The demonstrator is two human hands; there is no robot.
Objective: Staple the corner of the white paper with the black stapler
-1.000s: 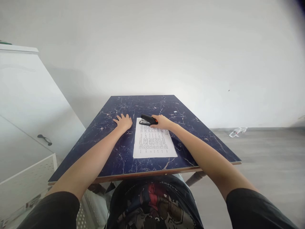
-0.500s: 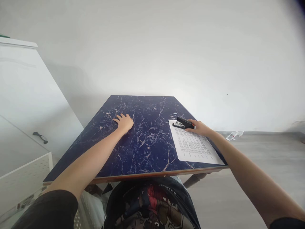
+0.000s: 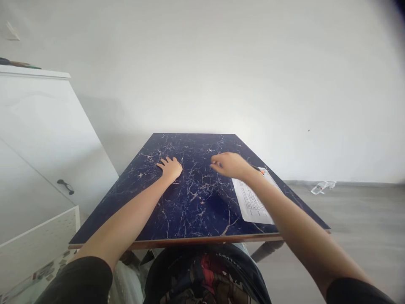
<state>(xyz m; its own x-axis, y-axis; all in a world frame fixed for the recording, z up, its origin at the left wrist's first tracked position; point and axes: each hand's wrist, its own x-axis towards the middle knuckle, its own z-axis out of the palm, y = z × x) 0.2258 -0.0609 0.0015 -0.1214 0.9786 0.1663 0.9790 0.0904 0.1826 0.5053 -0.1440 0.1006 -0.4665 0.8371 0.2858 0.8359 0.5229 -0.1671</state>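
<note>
Blue marbled table [image 3: 202,215], a printed sheet [image 3: 252,206] lying toward its right side.
A white cabinet [image 3: 47,120] stands at left; the dark shirt [image 3: 205,274] bears lettering too blurred to read. The sheet's lines are too small to make out, and the right forearm [image 3: 281,211] blocks part of it. The right hand [image 3: 232,164] is loosely curled; whether it pinches something cannot be told. The left hand [image 3: 172,169] lies spread on the tabletop, holding nothing. By the sheet's far end, the stapler [image 3: 262,171] shows only a black-and-orange bit past the right wrist.
</note>
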